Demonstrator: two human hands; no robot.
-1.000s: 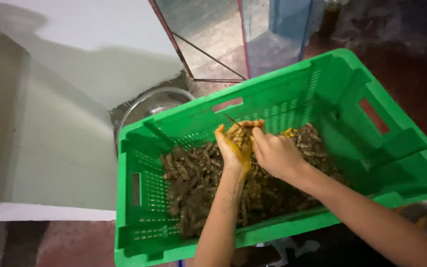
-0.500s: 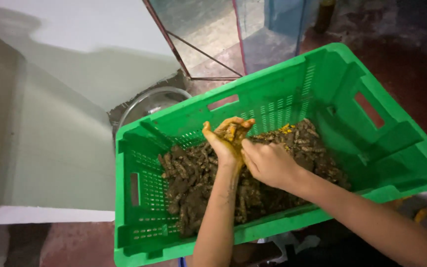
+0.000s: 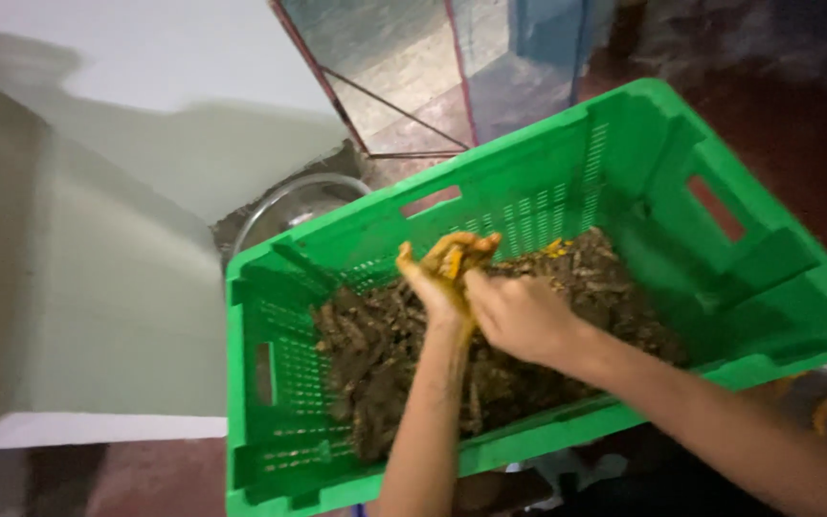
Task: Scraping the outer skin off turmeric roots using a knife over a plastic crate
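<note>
A big green plastic crate (image 3: 270,287) with slotted walls holds a heap of brown, muddy roots (image 3: 375,354). Some roots show yellow-orange flesh (image 3: 555,249). My left hand (image 3: 442,273), stained yellow, is raised over the heap with its palm up and fingers curled around a small yellowish root piece. My right hand (image 3: 519,311) presses against it from the right, fingers working at the same piece. Both forearms reach in over the crate's near edge.
A metal bowl (image 3: 289,206) sits behind the crate's far left corner. A pale wall or slab (image 3: 98,287) fills the left side. A metal frame (image 3: 385,105) and dark red floor (image 3: 796,115) lie beyond the crate.
Both hands have stayed together over the heap and drifted slightly left in view. The left palm has turned more upward, and the view has shifted a little.
</note>
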